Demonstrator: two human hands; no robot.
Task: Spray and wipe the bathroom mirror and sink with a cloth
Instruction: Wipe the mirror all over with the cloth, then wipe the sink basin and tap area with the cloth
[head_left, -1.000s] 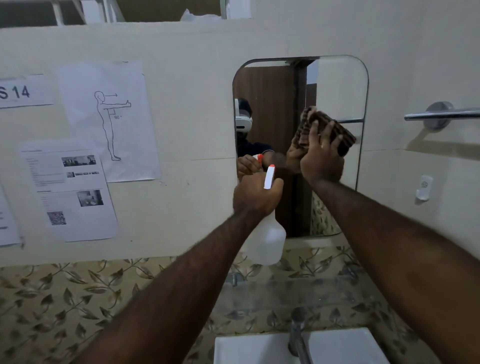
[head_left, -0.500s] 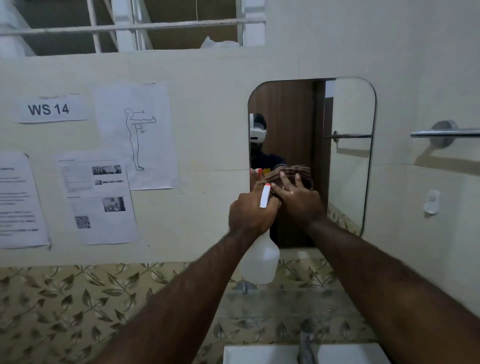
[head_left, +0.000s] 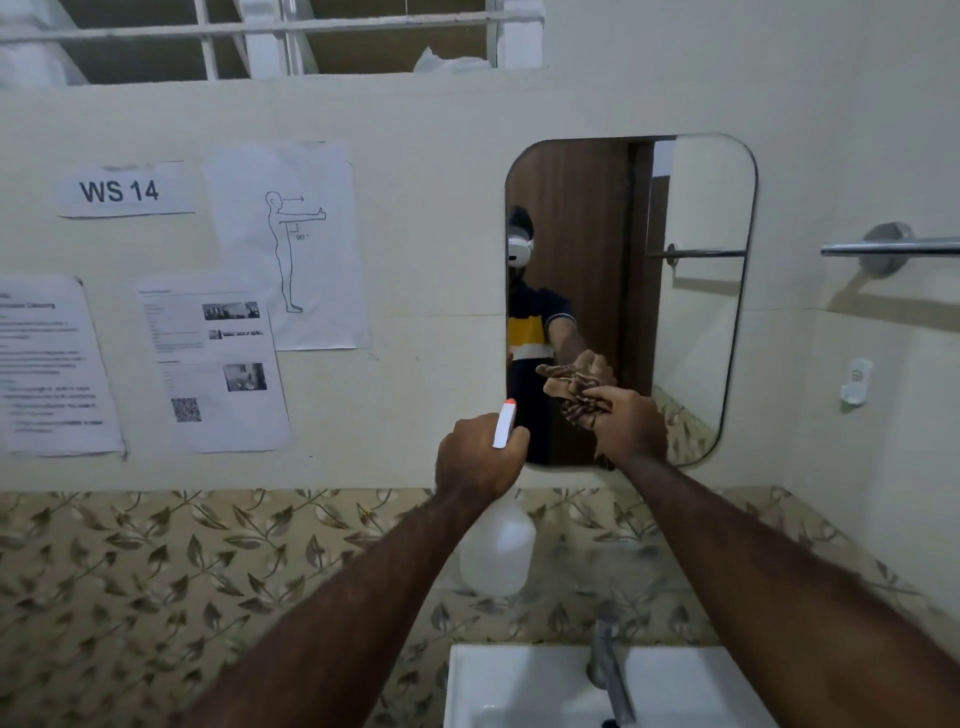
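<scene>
Mirror: your right hand grips the cloth against its lower edge; your left hand clasps the spray bottle below-left; sink beneath; papers leftward.

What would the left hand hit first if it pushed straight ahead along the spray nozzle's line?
Probably the mirror, near its lower left corner. The left hand holds the spray bottle with the nozzle aimed there; depth is unclear, so the wall beside it is possible.
</scene>
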